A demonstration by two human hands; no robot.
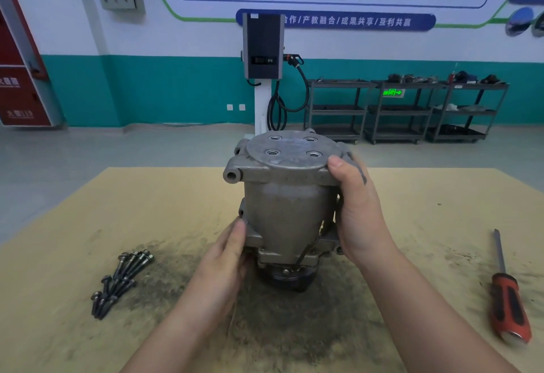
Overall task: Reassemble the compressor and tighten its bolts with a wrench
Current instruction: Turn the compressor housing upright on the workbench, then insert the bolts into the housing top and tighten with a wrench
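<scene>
Right now the compressor (287,204) stands upright at the centre of your view, its dark pulley end down on the brown board (426,196) and its flat round end cap facing up, four ringed bolt holes showing in that cap. A thin black wire runs down its lower right side.

Your right hand (357,210) is at the compressor's 3 o'clock, wrapped around the right flank: the thumb lies over the cap's rim at the top, the palm lies along the body, and the fingers curl out of sight behind. Your left hand (226,257) is at its 7 o'clock, lower down, with the thumb pressed against the mounting ear near the base and the fingers curled under the lower flange. Both hands are gripping the casting, one high and one low, on opposite sides.

Out at 9 o'clock from the compressor's base, well apart from your left hand, the long bolts (120,281) lie bundled side by side on the board, heads pointing up and to the right. A dark greasy smear (164,284) spreads across the board between them and the compressor. Far out at 4 o'clock, beyond your right forearm, a screwdriver (506,296) with an orange and black handle lies with its shaft pointing away from you.
</scene>
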